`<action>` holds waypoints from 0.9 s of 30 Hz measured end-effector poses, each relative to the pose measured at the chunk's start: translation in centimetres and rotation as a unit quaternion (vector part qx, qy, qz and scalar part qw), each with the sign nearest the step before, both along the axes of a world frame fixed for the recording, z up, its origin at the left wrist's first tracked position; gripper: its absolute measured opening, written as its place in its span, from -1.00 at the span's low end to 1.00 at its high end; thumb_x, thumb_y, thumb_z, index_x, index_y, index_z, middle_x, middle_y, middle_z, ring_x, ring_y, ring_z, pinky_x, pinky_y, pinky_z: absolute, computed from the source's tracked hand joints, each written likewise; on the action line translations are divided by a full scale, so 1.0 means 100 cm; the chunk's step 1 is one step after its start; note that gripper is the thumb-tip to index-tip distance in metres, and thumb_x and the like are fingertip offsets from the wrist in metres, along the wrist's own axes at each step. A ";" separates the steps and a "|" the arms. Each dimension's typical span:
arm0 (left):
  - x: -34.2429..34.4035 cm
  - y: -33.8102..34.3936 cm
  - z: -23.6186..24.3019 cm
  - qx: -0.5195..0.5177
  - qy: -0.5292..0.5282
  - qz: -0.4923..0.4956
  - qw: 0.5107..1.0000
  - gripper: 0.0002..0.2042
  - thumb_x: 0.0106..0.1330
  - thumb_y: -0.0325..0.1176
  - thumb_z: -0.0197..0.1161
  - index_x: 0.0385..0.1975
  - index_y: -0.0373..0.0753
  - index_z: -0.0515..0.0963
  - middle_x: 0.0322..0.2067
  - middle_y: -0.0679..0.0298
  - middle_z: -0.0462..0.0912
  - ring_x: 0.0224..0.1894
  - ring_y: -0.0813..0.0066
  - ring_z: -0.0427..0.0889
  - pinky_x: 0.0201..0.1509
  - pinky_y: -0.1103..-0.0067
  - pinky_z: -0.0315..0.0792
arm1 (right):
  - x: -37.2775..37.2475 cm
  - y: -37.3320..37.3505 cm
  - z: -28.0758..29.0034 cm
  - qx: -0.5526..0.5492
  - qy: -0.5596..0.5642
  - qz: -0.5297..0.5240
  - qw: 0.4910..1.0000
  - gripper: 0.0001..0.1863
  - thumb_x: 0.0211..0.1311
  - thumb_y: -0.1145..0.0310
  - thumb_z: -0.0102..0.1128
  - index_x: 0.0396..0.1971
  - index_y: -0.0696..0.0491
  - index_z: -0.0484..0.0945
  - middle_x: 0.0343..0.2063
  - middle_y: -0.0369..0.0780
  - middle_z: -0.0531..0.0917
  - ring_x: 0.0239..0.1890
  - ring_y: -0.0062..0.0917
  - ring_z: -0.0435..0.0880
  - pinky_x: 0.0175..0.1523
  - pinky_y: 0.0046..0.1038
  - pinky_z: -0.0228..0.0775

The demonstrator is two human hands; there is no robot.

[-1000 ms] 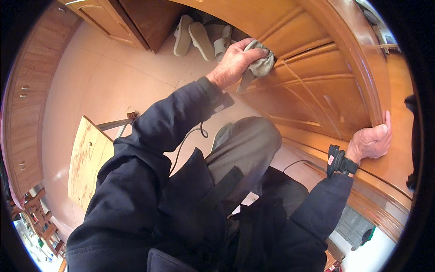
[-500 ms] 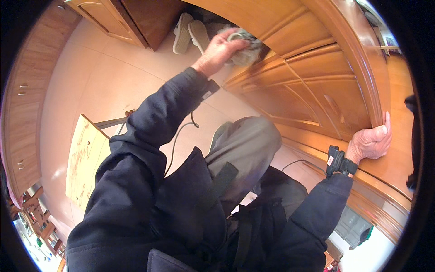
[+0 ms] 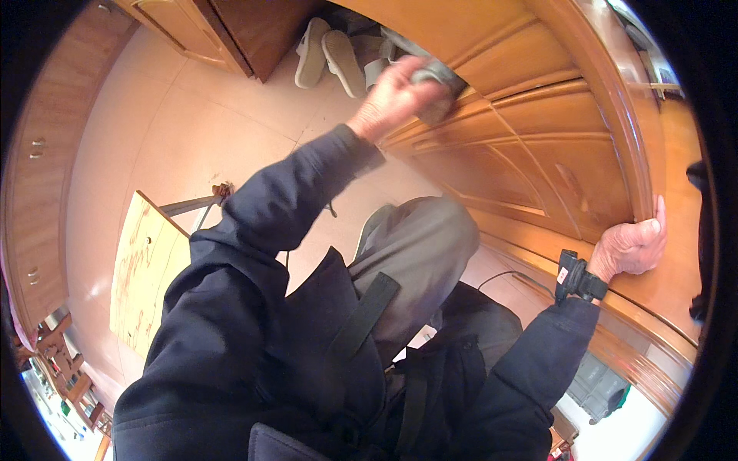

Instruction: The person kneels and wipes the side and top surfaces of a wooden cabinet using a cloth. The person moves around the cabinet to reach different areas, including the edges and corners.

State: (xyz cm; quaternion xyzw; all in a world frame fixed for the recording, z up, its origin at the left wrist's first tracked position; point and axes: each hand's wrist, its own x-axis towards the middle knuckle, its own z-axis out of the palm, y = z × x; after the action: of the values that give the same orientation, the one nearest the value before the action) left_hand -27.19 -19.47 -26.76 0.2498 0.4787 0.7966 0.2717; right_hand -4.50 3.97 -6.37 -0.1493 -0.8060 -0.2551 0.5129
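My left hand (image 3: 398,98) reaches far forward with its fingers closed round a bunched grey cloth (image 3: 435,91). The cloth is at the edge of an orange-brown wooden cabinet door (image 3: 530,165) and is blurred by motion. My right hand (image 3: 632,244) grips the same door at its right-hand edge, the thumb lying along the wood and part of the fingers hidden. A black strap with a small device (image 3: 578,278) sits on my right wrist.
Pale slippers (image 3: 332,58) lie on the tiled floor by a dark opening. A wooden stool (image 3: 150,269) stands to my left. Wooden cabinets (image 3: 38,192) line the far left, and another cabinet (image 3: 231,31) stands ahead. A thin cable (image 3: 511,275) runs beside my right arm.
My left hand has moved right and slightly nearer with the cloth along the door edge, uncovering more of the items by the slippers. My right hand keeps its place.
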 end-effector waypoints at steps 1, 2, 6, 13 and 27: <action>0.006 0.007 0.002 -0.017 0.039 -0.026 0.999 -0.66 0.26 -0.44 0.29 0.05 -0.28 0.55 -0.05 0.31 0.62 -0.02 0.53 0.57 0.08 0.60 0.45 | 0.000 0.000 0.000 0.000 -0.001 0.002 1.000 -0.42 0.49 0.08 -0.31 -0.26 0.14 0.72 -0.29 -0.15 0.77 -0.19 -0.24 0.73 -0.06 -0.25 0.52; 0.011 0.008 0.004 -0.067 0.017 -0.015 0.997 -0.63 0.22 -0.43 0.33 0.05 -0.25 0.56 -0.08 0.37 0.62 0.02 0.54 0.55 0.15 0.57 0.41 | 0.000 0.000 0.000 -0.001 -0.003 0.003 1.000 -0.42 0.49 0.08 -0.31 -0.26 0.13 0.72 -0.29 -0.15 0.77 -0.19 -0.24 0.73 -0.06 -0.25 0.52; -0.010 -0.021 -0.005 -0.027 0.011 -0.071 0.997 -0.69 0.29 -0.45 0.32 0.03 -0.21 0.56 -0.12 0.41 0.66 -0.05 0.66 0.60 0.08 0.61 0.48 | 0.000 -0.002 -0.001 -0.004 0.005 -0.015 1.000 -0.43 0.48 0.09 -0.30 -0.25 0.14 0.72 -0.29 -0.15 0.77 -0.19 -0.25 0.73 -0.05 -0.26 0.52; -0.068 0.030 -0.034 0.071 -0.038 0.084 0.993 -0.67 0.37 -0.37 0.19 0.10 -0.29 0.51 -0.03 0.21 0.64 0.03 0.42 0.59 0.14 0.49 0.47 | -0.001 -0.004 -0.001 -0.012 0.002 0.006 1.000 -0.44 0.47 0.11 -0.29 -0.24 0.16 0.71 -0.30 -0.14 0.77 -0.19 -0.24 0.73 -0.04 -0.25 0.52; -0.047 0.020 -0.101 -0.364 0.098 -0.108 0.920 -0.58 0.23 -0.31 0.28 0.07 -0.34 0.55 -0.26 0.25 0.69 -0.22 0.54 0.60 -0.10 0.58 0.48 | -0.002 -0.009 -0.004 0.000 0.022 -0.014 1.000 -0.46 0.50 0.13 -0.30 -0.22 0.11 0.71 -0.21 -0.18 0.76 -0.13 -0.26 0.70 0.01 -0.24 0.45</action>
State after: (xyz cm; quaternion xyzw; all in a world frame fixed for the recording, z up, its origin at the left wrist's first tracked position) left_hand -31.86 -17.45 -36.83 0.2609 0.7298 0.5050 0.3799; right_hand -4.67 3.04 -6.79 -0.1664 -0.7922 -0.2594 0.5268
